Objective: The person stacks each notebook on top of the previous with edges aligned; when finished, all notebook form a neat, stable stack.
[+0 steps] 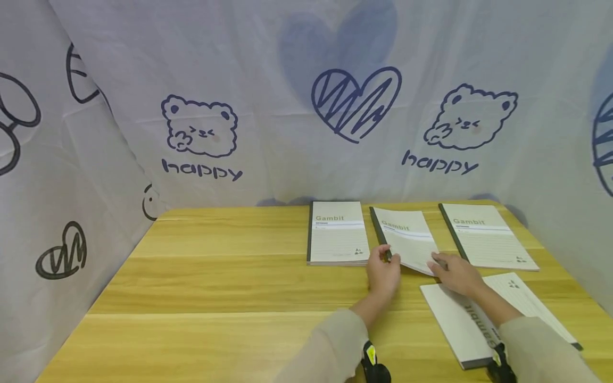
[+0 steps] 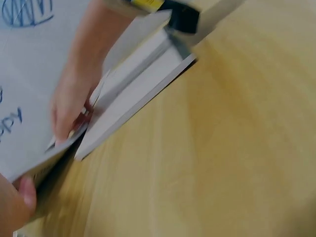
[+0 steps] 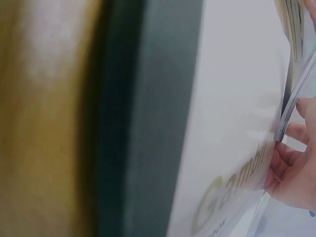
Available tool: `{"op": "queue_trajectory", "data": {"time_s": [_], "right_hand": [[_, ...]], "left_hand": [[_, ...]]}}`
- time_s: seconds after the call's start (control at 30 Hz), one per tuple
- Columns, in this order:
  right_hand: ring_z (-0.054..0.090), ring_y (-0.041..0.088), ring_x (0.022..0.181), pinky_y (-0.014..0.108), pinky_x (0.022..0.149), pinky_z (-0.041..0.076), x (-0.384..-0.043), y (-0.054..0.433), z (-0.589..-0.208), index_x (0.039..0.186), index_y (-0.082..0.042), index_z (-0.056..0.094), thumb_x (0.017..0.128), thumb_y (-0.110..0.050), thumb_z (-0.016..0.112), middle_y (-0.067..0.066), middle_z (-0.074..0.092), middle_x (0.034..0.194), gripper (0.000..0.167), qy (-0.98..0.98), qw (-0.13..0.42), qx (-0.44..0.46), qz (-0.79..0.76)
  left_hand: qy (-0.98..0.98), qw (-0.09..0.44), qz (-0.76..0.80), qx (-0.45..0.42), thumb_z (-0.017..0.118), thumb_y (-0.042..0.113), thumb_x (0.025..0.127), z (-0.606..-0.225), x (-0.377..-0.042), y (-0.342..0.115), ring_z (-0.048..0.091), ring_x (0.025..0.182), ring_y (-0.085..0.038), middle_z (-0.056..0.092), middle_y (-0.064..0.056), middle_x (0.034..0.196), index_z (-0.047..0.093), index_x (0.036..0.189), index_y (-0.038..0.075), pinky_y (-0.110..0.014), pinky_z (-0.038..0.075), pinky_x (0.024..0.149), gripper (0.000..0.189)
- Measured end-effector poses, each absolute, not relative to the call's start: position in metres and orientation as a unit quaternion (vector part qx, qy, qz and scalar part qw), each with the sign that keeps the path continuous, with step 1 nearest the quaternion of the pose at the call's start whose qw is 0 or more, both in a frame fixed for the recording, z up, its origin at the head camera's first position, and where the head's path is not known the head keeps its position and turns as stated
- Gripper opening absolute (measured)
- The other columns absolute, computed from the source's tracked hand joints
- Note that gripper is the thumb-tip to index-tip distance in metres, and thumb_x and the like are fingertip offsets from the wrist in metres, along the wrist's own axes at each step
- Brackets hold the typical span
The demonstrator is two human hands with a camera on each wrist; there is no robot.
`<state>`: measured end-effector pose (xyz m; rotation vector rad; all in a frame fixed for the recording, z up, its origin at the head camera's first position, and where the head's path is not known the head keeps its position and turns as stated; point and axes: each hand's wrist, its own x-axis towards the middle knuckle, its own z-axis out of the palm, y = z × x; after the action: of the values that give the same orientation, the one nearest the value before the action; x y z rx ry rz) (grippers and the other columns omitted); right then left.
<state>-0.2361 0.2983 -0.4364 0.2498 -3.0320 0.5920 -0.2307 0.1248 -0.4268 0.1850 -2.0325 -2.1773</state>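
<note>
A white notebook point(image 1: 407, 234) with a dark spine and "Gambit" on its cover lies between two others near the back, its near edge raised and slightly curved. My left hand point(image 1: 383, 272) pinches its near left corner by the spine. My right hand point(image 1: 457, 274) grips the near right corner, thumb and fingers on either side of the edge. In the left wrist view the left hand point(image 2: 19, 200) shows at the lower left and the right hand point(image 2: 74, 98) above it, both at the notebook's edge. The notebook's underside is mostly hidden.
Another Gambit notebook point(image 1: 337, 234) lies to the left, and one more point(image 1: 488, 234) to the right. Under my right forearm, a notebook point(image 1: 452, 319) lies turned beside another notebook point(image 1: 531, 303). The wooden table point(image 1: 201, 287) meets a printed cloth point(image 1: 268, 175) behind.
</note>
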Motion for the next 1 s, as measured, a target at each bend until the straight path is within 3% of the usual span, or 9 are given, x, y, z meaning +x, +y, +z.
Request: {"op": "queue_trajectory", "data": {"time_s": [0.13,0.27,0.5,0.6,0.7,0.73,0.8,0.87,1.0], "right_hand": [[0.058,0.046,0.099,0.052,0.075,0.049,-0.236,0.3,-0.438,0.123,0.009,0.053,0.098,-0.03,0.042,0.03,0.057,0.118,0.048,-0.974,0.026,0.087,0.206],[0.057,0.047,0.101,0.054,0.08,0.047,-0.235,0.302,-0.44,0.123,0.009,0.053,0.1,-0.025,0.04,0.031,0.059,0.115,0.044,-0.967,0.027,0.088,0.239],[0.044,0.052,0.116,0.058,0.092,0.041,-0.237,0.304,-0.432,0.128,0.007,0.048,0.1,-0.027,0.038,0.033,0.048,0.126,0.046,-0.952,0.0,0.066,0.3],[0.061,0.035,0.092,0.043,0.08,0.05,-0.239,0.304,-0.425,0.135,0.004,0.04,0.1,-0.031,0.038,0.031,0.047,0.131,0.049,-0.926,-0.05,0.036,0.373],[0.053,0.012,0.075,0.027,0.064,0.047,-0.239,0.303,-0.421,0.141,0.0,0.032,0.099,-0.033,0.041,0.03,0.042,0.136,0.054,-0.9,-0.086,0.022,0.426],[0.053,0.011,0.075,0.023,0.061,0.044,-0.238,0.303,-0.421,0.142,-0.001,0.031,0.099,-0.034,0.041,0.029,0.041,0.137,0.055,-0.897,-0.091,0.022,0.433],[0.059,0.022,0.097,0.022,0.066,0.046,-0.238,0.302,-0.421,0.142,-0.001,0.03,0.098,-0.035,0.042,0.029,0.035,0.141,0.057,-0.896,-0.089,0.033,0.434],[0.054,0.027,0.113,0.022,0.071,0.048,-0.237,0.299,-0.42,0.141,0.0,0.033,0.098,-0.035,0.043,0.028,0.037,0.14,0.057,-0.9,-0.074,0.043,0.427],[0.054,0.019,0.104,0.022,0.07,0.048,-0.236,0.292,-0.417,0.139,0.002,0.037,0.097,-0.033,0.047,0.028,0.045,0.135,0.055,-0.898,-0.044,0.048,0.436]], "left_hand": [[-0.691,0.034,-0.72,0.044,0.058,0.0,0.086,-0.43,-0.241,0.119,0.055,0.057,-0.012,0.051,-0.003,0.071,0.062,0.101,-0.002,-0.018,0.046,0.052,0.016],[-0.694,0.025,-0.719,0.032,0.058,-0.001,0.087,-0.434,-0.248,0.115,0.058,0.056,-0.013,0.052,-0.002,0.071,0.065,0.099,-0.003,-0.018,0.05,0.054,0.014],[-0.649,0.025,-0.76,0.041,0.057,-0.006,0.085,-0.431,-0.251,0.111,0.052,0.059,-0.009,0.054,-0.003,0.074,0.066,0.098,-0.003,-0.026,0.056,0.064,0.017],[-0.635,0.027,-0.771,0.04,0.056,-0.006,0.085,-0.428,-0.25,0.108,0.052,0.061,-0.01,0.053,-0.002,0.075,0.066,0.099,-0.002,-0.028,0.056,0.066,0.017],[-0.629,0.03,-0.777,0.029,0.056,-0.005,0.086,-0.425,-0.25,0.103,0.052,0.063,-0.009,0.053,-0.001,0.077,0.065,0.101,-0.002,-0.027,0.056,0.067,0.018],[-0.627,0.027,-0.778,0.025,0.055,-0.005,0.086,-0.424,-0.251,0.101,0.052,0.063,-0.008,0.053,-0.001,0.077,0.065,0.102,-0.001,-0.027,0.056,0.067,0.019],[-0.628,0.021,-0.778,0.018,0.055,-0.005,0.087,-0.423,-0.251,0.095,0.052,0.065,-0.008,0.053,-0.001,0.079,0.065,0.105,-0.001,-0.029,0.056,0.07,0.021],[-0.632,0.017,-0.775,0.008,0.054,-0.005,0.087,-0.421,-0.251,0.089,0.052,0.065,-0.008,0.054,-0.002,0.081,0.064,0.108,-0.002,-0.03,0.056,0.072,0.023],[-0.644,0.01,-0.765,-0.011,0.053,-0.006,0.088,-0.418,-0.252,0.076,0.054,0.066,-0.008,0.056,-0.004,0.083,0.061,0.113,-0.003,-0.029,0.056,0.072,0.026]]}}
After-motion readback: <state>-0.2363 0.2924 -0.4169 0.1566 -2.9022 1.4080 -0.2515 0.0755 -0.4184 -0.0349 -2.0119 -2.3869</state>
